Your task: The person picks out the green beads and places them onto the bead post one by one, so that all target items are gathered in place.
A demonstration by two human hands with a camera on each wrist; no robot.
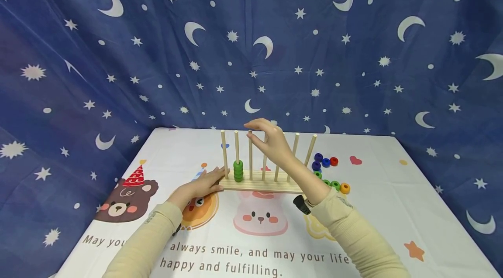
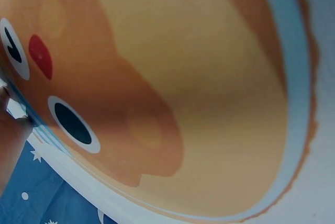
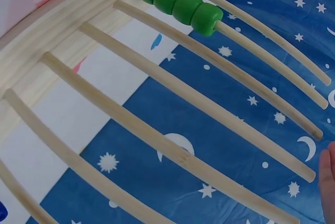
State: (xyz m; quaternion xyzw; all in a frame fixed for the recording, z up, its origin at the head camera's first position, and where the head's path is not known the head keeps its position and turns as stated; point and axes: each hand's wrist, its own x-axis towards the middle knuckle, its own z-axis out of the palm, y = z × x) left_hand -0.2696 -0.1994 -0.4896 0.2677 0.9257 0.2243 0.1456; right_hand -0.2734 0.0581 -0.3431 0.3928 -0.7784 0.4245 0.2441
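A wooden peg rack [image 1: 261, 187] stands on the table with several upright pegs. Several green beads [image 1: 238, 171] are stacked at the bottom of its second peg from the left; the right wrist view shows these green beads [image 3: 180, 5] too. My left hand [image 1: 204, 183] lies on the tablecloth, fingers extended, touching the rack's left end. Raised over the pegs, my right hand [image 1: 271, 142] has thumb and index finger spread apart near the top of the third peg [image 1: 250, 156]. No bead shows between them. Only a bit of this right hand [image 3: 327, 182] enters the right wrist view.
Right of the rack lie loose beads: purple beads [image 1: 316, 166], a blue bead [image 1: 325, 163], a red bead [image 1: 334, 161], green beads [image 1: 335, 185] and an orange bead [image 1: 345, 188]. The printed tablecloth [image 1: 377, 208] ends at a blue star-patterned curtain [image 1: 235, 73] behind.
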